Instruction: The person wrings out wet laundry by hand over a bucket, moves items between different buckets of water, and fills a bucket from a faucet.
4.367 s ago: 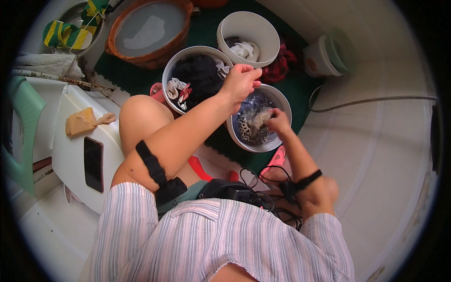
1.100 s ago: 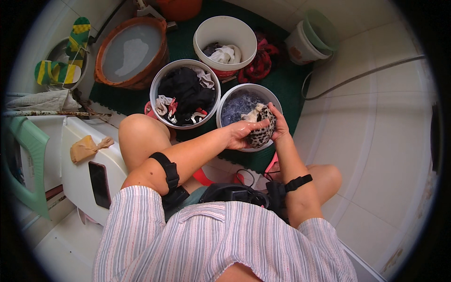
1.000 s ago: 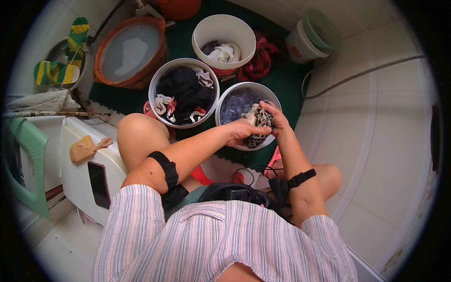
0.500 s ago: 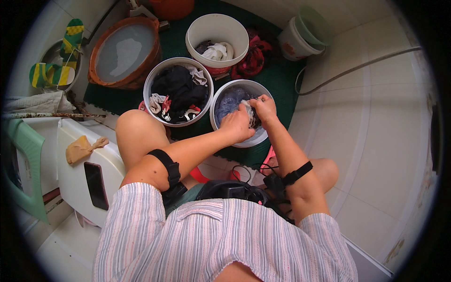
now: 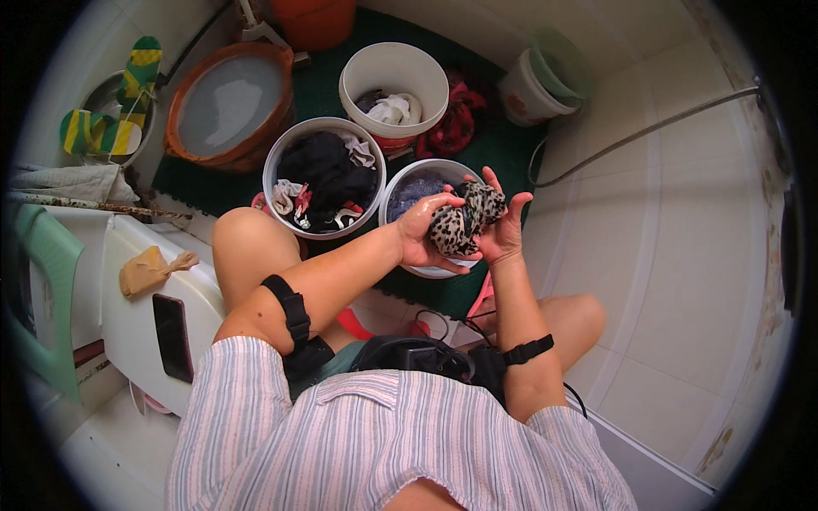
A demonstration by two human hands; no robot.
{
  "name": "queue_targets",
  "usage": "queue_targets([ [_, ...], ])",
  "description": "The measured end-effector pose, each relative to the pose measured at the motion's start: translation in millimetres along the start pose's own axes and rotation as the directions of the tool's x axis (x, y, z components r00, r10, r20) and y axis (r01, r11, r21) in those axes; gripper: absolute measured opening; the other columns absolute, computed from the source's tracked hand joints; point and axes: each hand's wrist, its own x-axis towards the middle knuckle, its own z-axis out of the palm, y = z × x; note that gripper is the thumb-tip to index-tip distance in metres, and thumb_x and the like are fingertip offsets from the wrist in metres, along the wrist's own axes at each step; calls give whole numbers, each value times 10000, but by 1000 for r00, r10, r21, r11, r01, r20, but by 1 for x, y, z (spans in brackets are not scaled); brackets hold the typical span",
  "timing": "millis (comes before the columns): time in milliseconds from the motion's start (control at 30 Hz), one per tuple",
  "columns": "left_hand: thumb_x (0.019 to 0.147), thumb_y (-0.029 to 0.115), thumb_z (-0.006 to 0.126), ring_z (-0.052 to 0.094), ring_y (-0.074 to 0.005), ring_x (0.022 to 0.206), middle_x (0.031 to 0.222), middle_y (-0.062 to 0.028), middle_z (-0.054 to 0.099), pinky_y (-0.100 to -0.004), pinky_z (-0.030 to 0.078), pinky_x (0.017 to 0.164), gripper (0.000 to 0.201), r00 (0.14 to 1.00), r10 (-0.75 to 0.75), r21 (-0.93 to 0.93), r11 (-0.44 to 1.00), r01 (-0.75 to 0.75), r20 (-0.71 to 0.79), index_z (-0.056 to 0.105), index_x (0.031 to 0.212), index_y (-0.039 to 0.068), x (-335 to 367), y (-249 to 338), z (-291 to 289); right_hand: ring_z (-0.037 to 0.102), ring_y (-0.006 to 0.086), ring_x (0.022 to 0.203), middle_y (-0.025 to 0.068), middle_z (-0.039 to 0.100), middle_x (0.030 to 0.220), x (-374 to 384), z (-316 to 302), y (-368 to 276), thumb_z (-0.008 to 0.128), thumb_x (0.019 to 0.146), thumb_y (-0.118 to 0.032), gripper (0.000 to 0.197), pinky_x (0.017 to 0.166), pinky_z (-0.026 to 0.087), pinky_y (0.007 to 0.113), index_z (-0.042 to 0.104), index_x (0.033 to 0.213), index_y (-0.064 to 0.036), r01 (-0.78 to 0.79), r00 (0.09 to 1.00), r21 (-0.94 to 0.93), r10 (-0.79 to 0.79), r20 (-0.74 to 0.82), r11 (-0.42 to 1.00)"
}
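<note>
A wet leopard-print garment, bunched into two rounded lobes like bra cups, is held between my hands above the right-hand bucket. My left hand curls around its near left side. Along the other side, my right hand supports it palm up, thumb spread away and some fingers hidden beneath. Bluish, sudsy-looking water shows in the bucket under the garment. Just left stands a white bucket piled with dark clothes and some pale and red pieces.
Behind stands another white bucket with pale cloth inside. Red cloth lies beside it on the green mat. A brown basin holds cloudy water. Nested pails and a hose are right; a phone lies left.
Both hands have risen out of the bucket and turned palms up, bringing the leopard-print garment into plain view. My right hand has opened wider and shifted slightly right.
</note>
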Motion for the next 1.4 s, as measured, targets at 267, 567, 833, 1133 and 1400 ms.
queue_targets([
  [267,673,264,610,542,-232,756,815,-121,532,-323,465,623,402,982,103,343,939,-43,-160,463,956,19,19,-11,-6,495,110,664,11,526,746,21,10,-12,590,698,-278,224,613,410,234,509,760,-79,-249,951,-603,73,-302,758],
  [567,532,221,631,540,-226,751,831,-158,546,-281,412,668,464,760,598,905,425,-32,-254,508,895,-41,34,-16,-17,388,68,476,-1,477,520,40,10,-1,647,626,-226,240,444,333,214,527,559,-29,-212,960,-948,-129,-247,237],
  [833,529,277,604,532,-282,776,819,-189,547,-314,406,677,414,664,694,955,276,113,-279,539,820,-10,36,-18,-15,457,162,466,100,494,505,43,30,5,569,647,-245,265,479,378,289,537,606,15,-211,956,-972,-230,-183,-105],
  [1133,540,325,611,517,-309,819,875,-219,528,-327,396,690,483,542,803,954,103,283,-248,520,867,-19,32,-1,-6,489,135,517,51,533,589,53,13,11,576,667,-266,241,519,405,274,539,665,-28,-93,890,-988,-434,-138,125],
  [1400,764,319,480,512,-200,856,1010,-81,485,-358,428,728,370,984,162,363,914,-179,78,430,1039,77,-18,17,24,557,271,723,73,548,649,32,28,-37,508,720,-395,315,630,466,371,529,633,-93,-121,978,-67,107,-178,990],
])
